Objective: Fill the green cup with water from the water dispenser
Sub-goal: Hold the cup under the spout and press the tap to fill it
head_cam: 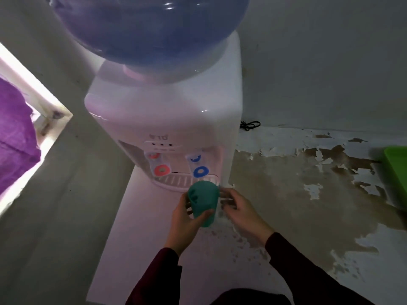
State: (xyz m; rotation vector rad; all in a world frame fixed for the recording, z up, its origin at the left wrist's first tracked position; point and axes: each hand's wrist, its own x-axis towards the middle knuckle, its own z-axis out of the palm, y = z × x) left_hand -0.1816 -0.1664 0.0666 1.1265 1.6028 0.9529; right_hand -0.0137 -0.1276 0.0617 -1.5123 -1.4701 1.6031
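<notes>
Setting: pale wall (319,62) behind, peeling and stained lower down; a white water dispenser (163,119) stands against it.
Left hand (187,223): wrapped around the green plastic cup (203,201), thumb across its lower side and fingers behind; dark maroon sleeve (163,276) at the wrist.
Right hand (240,210): just beside the cup on its right, fingers loosely curled with the tips near or at the cup's side; contact cannot be told through the blur.
Cup: held tilted in the air, just in front of the dispenser's white ridged drip tray (176,180) and below the blue tap lever (199,170); its inside is not visible.
Taps: red tap lever (160,169) on the left, the blue one on the right, both above the tray.
Bottle: large blue translucent water bottle (149,29) inverted on top of the dispenser.
Left edge: purple cloth (15,133) by a bright opening.
Right edge: corner of a green plastic tray (396,166).
</notes>
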